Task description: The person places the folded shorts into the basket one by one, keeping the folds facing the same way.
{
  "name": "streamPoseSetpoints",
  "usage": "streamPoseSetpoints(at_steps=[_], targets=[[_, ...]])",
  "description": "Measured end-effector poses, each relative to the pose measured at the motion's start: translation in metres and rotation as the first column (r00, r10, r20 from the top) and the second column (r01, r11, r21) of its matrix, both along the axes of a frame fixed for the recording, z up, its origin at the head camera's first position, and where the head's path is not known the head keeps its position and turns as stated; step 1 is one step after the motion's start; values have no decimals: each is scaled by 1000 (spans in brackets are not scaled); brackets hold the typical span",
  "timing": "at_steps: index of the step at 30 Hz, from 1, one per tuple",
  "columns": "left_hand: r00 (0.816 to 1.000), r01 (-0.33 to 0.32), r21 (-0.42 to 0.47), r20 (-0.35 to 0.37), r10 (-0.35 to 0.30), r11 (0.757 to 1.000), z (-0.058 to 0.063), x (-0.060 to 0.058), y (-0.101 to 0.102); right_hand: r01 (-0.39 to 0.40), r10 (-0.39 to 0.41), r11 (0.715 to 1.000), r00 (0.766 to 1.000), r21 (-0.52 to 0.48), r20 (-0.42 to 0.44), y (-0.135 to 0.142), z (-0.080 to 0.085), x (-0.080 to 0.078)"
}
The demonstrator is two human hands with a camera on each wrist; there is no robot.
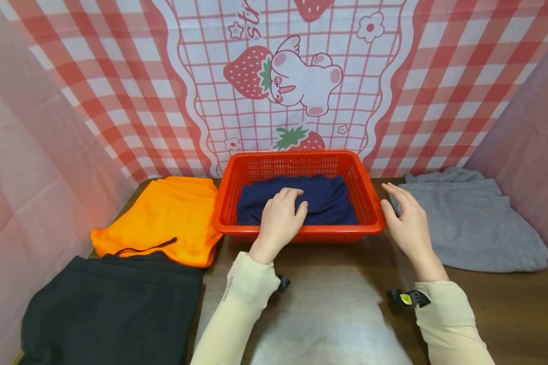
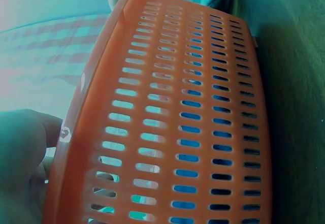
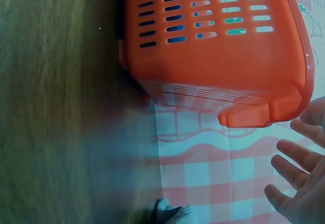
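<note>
An orange-red plastic basket (image 1: 333,229) with slotted walls stands against the back cloth, and a folded navy blue garment (image 1: 324,200) lies inside it. Over the basket's front rim reaches my left hand (image 1: 279,215), its fingers above the navy garment, loosely bent; whether they touch it I cannot tell. Just off the basket's right end is my right hand (image 1: 408,223), fingers spread and holding nothing. In the right wrist view the fingers (image 3: 292,170) lie near the basket's rim corner. The left wrist view shows mostly the slotted front wall (image 2: 177,112).
Left of the basket lies a folded orange garment (image 1: 164,213) with a dark cord; a black garment (image 1: 118,304) lies nearer me. A grey folded garment (image 1: 475,223) sits on the right. A checked strawberry-print cloth (image 1: 301,76) hangs behind the table (image 1: 329,304).
</note>
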State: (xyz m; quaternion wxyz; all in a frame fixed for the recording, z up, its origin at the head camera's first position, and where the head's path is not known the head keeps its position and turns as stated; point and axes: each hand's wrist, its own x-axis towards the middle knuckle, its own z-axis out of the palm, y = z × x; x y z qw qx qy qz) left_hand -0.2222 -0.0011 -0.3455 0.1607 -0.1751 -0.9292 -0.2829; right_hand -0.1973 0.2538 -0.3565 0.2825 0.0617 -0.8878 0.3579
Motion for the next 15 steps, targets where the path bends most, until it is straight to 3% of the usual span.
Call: streamPoseSetpoints(at_steps=[15], targets=[[996,84,-21,-40,-85,996,0,9,13,54,-52,998,997,-31,48,16,2,5]])
